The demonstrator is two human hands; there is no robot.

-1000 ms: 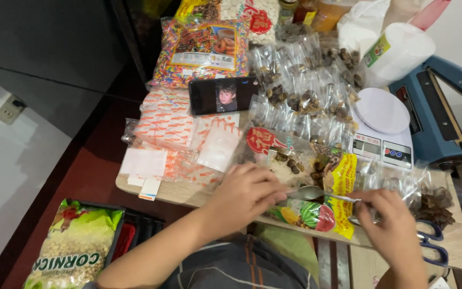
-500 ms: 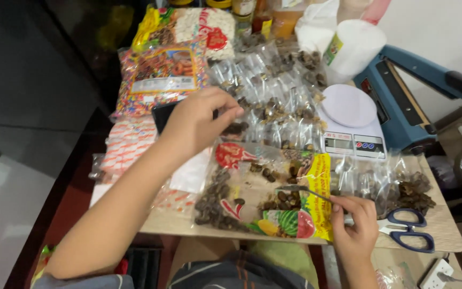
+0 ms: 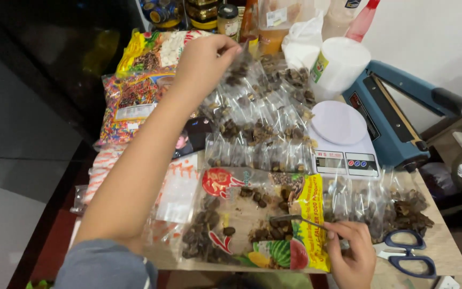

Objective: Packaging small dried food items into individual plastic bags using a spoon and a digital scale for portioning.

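My left hand (image 3: 205, 63) reaches to the far side of the table and pinches the top of a small clear bag (image 3: 238, 70) with dark brown pieces in it, above a pile of similar small bags (image 3: 263, 128). My right hand (image 3: 352, 252), at the near edge, grips the handle of a metal spoon (image 3: 295, 219). The spoon's bowl lies in a large open printed bag (image 3: 252, 225) of dark brown dried pieces, lying flat in front of me.
A white kitchen scale (image 3: 343, 134) and a blue heat sealer (image 3: 397, 118) stand to the right. Blue-handled scissors (image 3: 407, 256) lie by my right hand. A phone (image 3: 188, 143), snack packs (image 3: 135, 99), a white tub (image 3: 340, 64) and jars (image 3: 204, 13) crowd the left and back.
My left hand has moved from the near bag, past the phone, to the far pile and taken hold of a small bag. My right hand has stayed on the spoon.
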